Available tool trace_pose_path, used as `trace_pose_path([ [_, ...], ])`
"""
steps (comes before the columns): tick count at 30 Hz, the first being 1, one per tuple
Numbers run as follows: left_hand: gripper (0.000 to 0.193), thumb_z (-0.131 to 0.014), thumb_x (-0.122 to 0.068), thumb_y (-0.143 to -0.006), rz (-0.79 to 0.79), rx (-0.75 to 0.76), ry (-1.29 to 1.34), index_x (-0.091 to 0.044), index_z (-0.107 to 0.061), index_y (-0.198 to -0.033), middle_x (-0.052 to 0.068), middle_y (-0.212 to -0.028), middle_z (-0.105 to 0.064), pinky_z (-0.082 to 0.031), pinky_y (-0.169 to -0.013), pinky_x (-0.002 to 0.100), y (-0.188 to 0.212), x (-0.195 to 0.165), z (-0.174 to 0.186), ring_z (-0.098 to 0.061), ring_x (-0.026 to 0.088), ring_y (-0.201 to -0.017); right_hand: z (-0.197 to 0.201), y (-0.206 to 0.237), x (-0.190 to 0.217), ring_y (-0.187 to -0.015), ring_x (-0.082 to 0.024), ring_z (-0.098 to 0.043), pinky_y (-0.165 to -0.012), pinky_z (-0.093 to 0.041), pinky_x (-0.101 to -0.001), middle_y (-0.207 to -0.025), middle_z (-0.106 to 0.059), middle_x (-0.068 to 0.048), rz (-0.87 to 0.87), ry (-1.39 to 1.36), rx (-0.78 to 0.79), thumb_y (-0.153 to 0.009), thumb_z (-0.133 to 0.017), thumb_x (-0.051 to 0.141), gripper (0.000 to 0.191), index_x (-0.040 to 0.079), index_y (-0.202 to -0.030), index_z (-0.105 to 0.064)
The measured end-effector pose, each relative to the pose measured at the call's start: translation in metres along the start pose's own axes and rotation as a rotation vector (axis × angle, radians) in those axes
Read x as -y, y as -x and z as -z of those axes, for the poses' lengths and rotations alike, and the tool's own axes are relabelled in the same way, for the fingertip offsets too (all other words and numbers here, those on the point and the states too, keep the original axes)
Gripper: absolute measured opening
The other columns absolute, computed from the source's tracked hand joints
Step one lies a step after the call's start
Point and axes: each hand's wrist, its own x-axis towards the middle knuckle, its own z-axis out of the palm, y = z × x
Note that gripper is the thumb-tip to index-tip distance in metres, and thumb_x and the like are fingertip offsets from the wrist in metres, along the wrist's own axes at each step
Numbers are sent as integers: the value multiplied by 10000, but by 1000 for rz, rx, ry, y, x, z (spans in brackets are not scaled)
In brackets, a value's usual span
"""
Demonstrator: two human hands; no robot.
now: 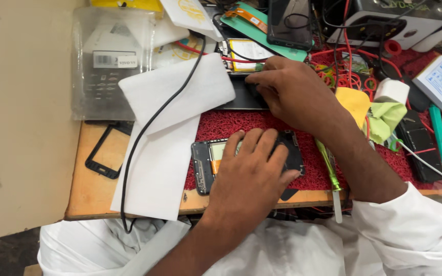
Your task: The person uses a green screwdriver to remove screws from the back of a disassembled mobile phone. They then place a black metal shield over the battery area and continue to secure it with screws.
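So the left hand (254, 171) is lying flat, fingers spread and together-ish, pressed down on an opened phone body (205, 163) that sits on the red mat (231, 123) near the front edge of the wooden bench (95, 191); it's not pinching anything, just palm down, and it covers most of the phone, so only the left end with some dark frame and an orange strip shows. The right hand (290, 92) is further back, fingers curled down onto a dark flat panel (239, 97), but the fingertips are tucked under and I honestly can't tell if it's gripping something small or just pushing. The panel's left part is hidden by a sheet of white paper (167, 133), with a black cable (152, 120) running across that sheet. Just right of the left hand there's a green-handled screwdriver (328, 171) lying on the mat, its tip hanging past the bench edge. Far left is a clear plastic packet (106, 66) and, nearer, a black screen frame (106, 151). The far right is a tangle of red wires (344, 76), hard to sort out, plus a yellow cloth (354, 102) half behind the right wrist.
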Motion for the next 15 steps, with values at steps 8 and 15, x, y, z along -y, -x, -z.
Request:
trace_pose_path([
  [8, 343, -656, -350, -946, -11, 0, 19, -39, -666, -1091, 162, -1272, -617, -361, -1116, 516, 2, 2, 1, -524, 315, -1253, 1, -11, 7, -841, -338, -682, -763, -545, -438, -956, -674, -147, -14, -16, 54, -889, -747, 57, 170, 56, -1054, -786],
  [15, 341, -653, -350, -948, -6, 32, 16, -35, -670, -1075, 159, -1258, -626, -364, -1125, 516, 1, 2, 1, -532, 307, -1254, -1, -18, 11, -837, -349, -675, -717, -533, -468, -959, -673, -116, -22, 95, 112, -879, -740, 121, 77, 49, -904, -733],
])
